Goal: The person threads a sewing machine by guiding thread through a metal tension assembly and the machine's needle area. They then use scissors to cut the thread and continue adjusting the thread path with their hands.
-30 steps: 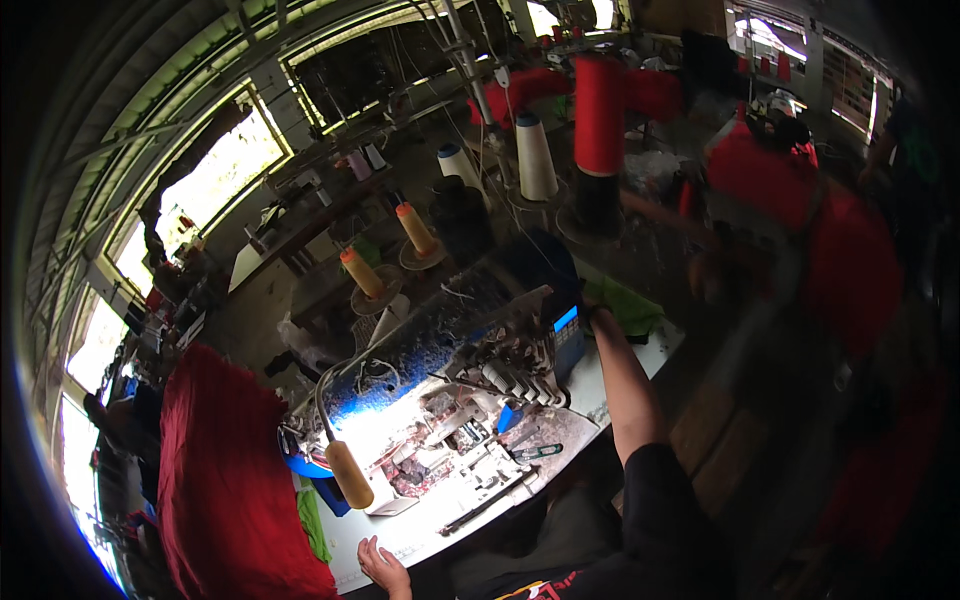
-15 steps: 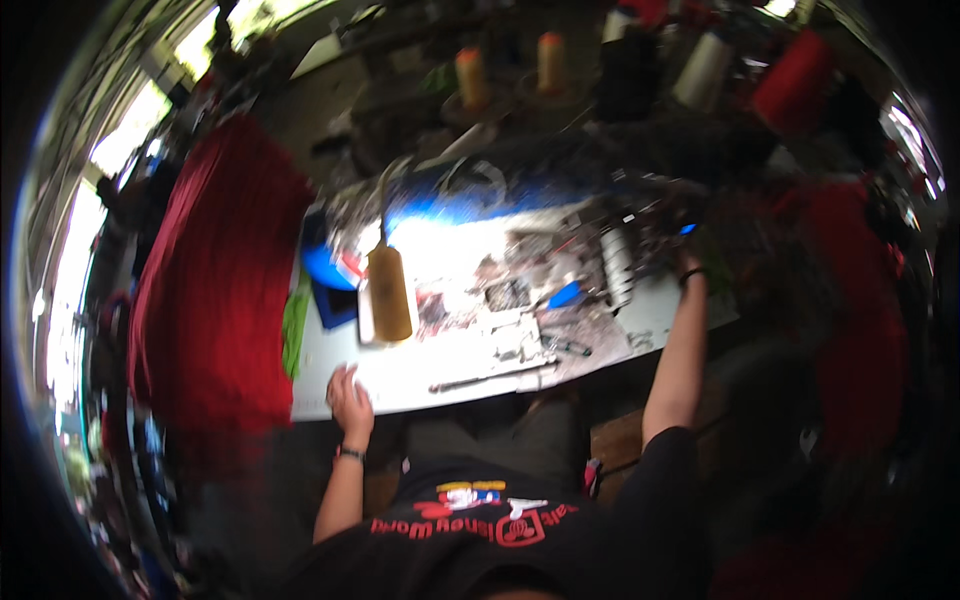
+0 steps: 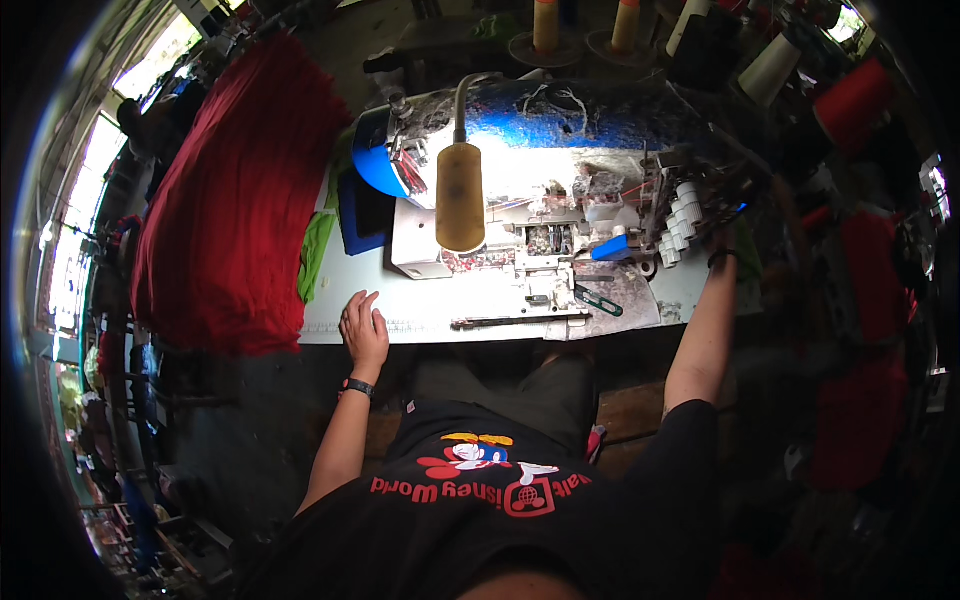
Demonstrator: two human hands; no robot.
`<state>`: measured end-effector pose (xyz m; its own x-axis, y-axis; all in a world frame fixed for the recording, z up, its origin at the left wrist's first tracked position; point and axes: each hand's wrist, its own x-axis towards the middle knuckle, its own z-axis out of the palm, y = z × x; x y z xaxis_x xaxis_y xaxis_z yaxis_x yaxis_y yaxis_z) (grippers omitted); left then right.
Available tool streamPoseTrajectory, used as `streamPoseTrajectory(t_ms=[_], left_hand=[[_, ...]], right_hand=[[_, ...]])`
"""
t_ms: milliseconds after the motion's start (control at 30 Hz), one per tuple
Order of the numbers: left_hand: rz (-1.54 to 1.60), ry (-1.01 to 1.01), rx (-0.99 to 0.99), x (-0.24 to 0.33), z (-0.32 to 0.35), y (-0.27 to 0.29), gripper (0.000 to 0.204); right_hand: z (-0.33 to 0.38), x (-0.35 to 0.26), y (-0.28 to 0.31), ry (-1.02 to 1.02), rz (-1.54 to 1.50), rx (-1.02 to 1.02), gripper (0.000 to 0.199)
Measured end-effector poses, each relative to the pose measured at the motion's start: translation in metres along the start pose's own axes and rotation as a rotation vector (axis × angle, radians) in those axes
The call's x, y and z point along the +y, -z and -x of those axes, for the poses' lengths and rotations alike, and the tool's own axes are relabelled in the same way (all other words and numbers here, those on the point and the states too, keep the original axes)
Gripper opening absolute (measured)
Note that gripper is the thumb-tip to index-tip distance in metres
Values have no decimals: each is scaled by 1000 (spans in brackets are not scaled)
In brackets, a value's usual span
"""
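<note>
Hands apart at a sewing station: left hand (image 3: pixel 364 327) lies flat and open, palm down, fingers loosely spread on the front edge of the pale desk (image 3: pixel 420 318), holding nothing, apparently resting there to steady the seated person while the other arm stretches out. Right hand (image 3: pixel 722 243) reaches far to the right-hand end of the sewing machine (image 3: pixel 545 240), by a row of white knobs (image 3: pixel 680 222) w/ threads running through them; motion blur and shadow hide the fingers, so cannot tell whether it grips anything or how far it is open. A yellowish lamp (image 3: pixel 460 196) on a bent gooseneck hangs over the machine bed, prob. angled to light the needle area. Small green-handled snips (image 3: pixel 598 299) lie on the desk just in front of the machine, near the right arm, within easy reach; a long dark strip (image 3: pixel 518 321) lies along the desk's front edge. Red fabric (image 3: pixel 232 200) is heaped at the left end of the desk and hangs off it, beside the left hand but not touching. Thread cones (image 3: pixel 545 22) stand on a rack behind, feeding down to the machine; a red cone (image 3: pixel 852 102) sits at far right
</note>
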<state>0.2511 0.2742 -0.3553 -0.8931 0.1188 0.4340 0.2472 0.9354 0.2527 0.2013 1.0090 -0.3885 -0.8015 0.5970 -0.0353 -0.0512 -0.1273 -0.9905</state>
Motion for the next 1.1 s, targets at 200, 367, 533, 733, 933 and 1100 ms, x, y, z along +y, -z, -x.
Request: streamPoseTrajectory(t_ms=[200,367,533,733,933,1100], left_hand=[[-12,8,-2,0,3,0,31],[-11,4,16,-4,4,-2,31],[25,-12,32,3,-7,-5,31],[26,23,40,-7,9,2,30],[132,-40,-4,1,-4,-4,35],[55,-49,59,-18,8,-2,30]], right_hand=[[-8,-8,-8,10,19,-10,43],[-15,-15,-5,19,30,-30,43],[2,12,29,116,17,-59,43],[209,-39,-69,64,33,364,33],[313,-41,-136,208,420,315,12],[273,-26,-206,524,1218,-77,13]])
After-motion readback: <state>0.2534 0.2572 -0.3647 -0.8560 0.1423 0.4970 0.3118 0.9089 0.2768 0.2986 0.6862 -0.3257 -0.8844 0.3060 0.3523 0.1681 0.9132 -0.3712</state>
